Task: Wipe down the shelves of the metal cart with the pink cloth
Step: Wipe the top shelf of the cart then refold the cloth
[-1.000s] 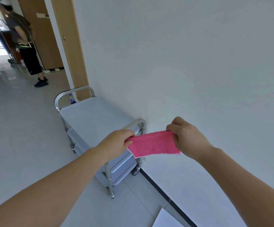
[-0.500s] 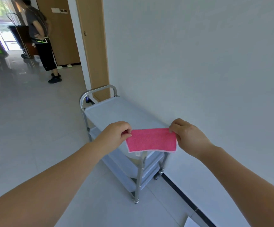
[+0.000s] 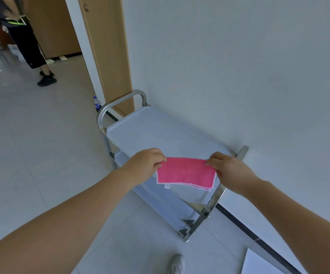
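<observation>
1. Pinching the pink cloth (image 3: 186, 172) at mid-frame, left hand (image 3: 144, 165) and right hand (image 3: 229, 171) held it taut above the metal cart (image 3: 150, 131).
2. Cart stood against a white wall (image 3: 239, 66) on pale tiled floor (image 3: 31, 145).
3. At upper left, a blurred bystander (image 3: 22, 36), perhaps standing still.

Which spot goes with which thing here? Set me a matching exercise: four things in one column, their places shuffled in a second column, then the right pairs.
Things
1. pink cloth
2. metal cart
3. plastic bottle
4. white shoe

Places
A. on the floor beyond the cart's far handle
B. at the bottom edge of the view, on the floor tiles
C. stretched between the left hand and the right hand, above the near end of the top shelf
D. parked along the white wall

Pairs: 1-C, 2-D, 3-A, 4-B
</observation>
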{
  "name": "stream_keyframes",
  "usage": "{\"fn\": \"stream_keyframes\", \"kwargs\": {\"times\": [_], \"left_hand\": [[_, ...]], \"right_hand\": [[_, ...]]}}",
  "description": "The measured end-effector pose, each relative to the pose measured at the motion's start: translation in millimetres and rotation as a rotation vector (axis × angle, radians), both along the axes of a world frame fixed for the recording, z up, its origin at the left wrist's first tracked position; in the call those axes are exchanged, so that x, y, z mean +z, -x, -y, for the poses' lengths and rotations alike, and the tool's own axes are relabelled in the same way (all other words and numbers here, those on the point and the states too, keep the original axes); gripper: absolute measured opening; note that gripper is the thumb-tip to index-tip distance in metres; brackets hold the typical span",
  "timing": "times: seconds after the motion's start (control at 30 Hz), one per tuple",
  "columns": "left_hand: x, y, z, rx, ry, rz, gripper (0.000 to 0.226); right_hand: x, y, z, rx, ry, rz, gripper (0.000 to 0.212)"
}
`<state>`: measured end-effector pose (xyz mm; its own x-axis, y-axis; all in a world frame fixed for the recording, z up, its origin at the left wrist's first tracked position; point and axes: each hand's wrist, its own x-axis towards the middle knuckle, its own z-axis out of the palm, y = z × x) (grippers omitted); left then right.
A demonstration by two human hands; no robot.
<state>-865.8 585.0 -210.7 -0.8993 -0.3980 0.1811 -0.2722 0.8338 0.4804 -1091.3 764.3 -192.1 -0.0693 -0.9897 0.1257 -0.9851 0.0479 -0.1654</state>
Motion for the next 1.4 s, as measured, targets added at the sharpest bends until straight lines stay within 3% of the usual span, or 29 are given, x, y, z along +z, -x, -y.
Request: {"fn": "stream_keyframes", "kwargs": {"times": [0.27, 0.5, 0.83, 0.97, 1.07, 1.17, 1.4], "left_hand": [[-56.8, 73.6, 74.2, -0.083, -0.029, 0.231, 0.033], [-87.6, 113.3, 117.7, -0.178, -0.087, 0.288, 0.035], [-127.2, 140.9, 173.1, -0.537, -0.208, 0.304, 0.035], [-142.4, 150.3, 173.4, -0.623, -0.189, 0.306, 0.037], [-168.5, 150.4, 174.6, -0.661, -0.133, 0.335, 0.038], [-188.1, 139.2, 176.4, -0.652, -0.106, 0.372, 0.038], [-213.1, 126.4, 195.1, -0.562, 0.0, 0.291, 0.034]], "right_hand": [[-55.1, 46.6, 72.0, -0.099, -0.255, 0.03, 0.039], [-83.6, 62.2, 106.7, -0.228, -0.313, 0.098, 0.03], [-119.9, 3.3, 113.1, -0.717, -0.409, 0.237, 0.029], [-136.9, 3.6, 112.9, -0.841, -0.579, 0.179, 0.026], [-154.2, -7.6, 115.0, -0.866, -0.775, 0.135, 0.027], [-174.4, -26.2, 110.4, -0.811, -0.834, 0.12, 0.033], [-219.2, -20.5, 121.8, -0.55, -0.658, 0.184, 0.059]]}}
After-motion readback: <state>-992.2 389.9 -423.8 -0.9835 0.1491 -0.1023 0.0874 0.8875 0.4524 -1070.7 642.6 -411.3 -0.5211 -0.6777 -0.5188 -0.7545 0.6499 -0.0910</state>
